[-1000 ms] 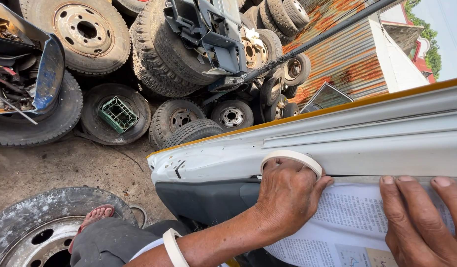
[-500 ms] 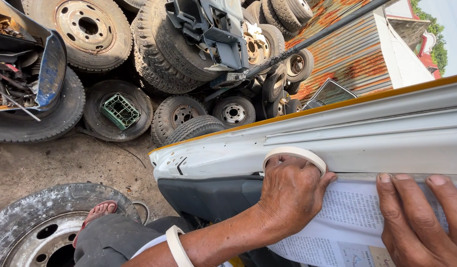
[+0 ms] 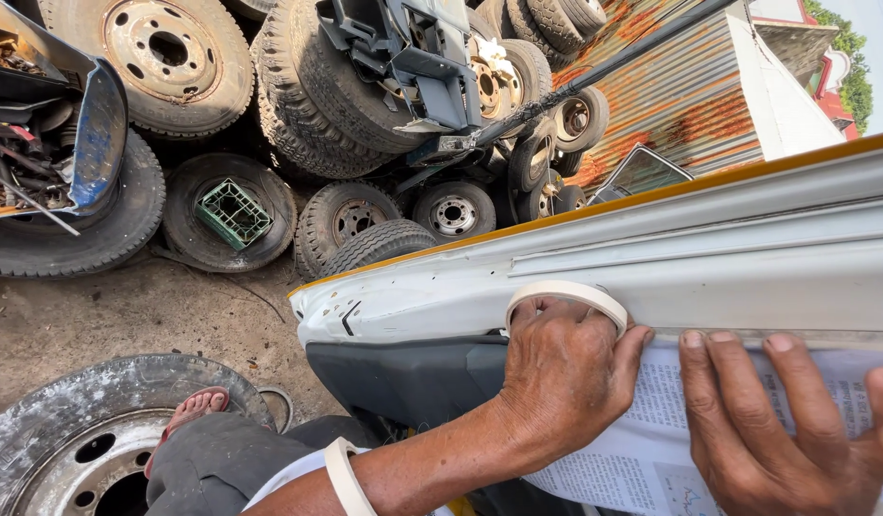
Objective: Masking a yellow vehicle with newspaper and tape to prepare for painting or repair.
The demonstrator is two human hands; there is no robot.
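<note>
Bright daylight, sharp focus, wide-angle distortion at edges.

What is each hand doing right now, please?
Left hand: closed around a tape roll.
Right hand: open, flat on the newspaper.

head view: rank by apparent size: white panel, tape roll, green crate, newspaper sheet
1. white panel, spans most of the frame.
2. newspaper sheet, partly hidden under both hands.
3. tape roll and green crate look about alike; the crate sits farther away, so no ranking.
</note>
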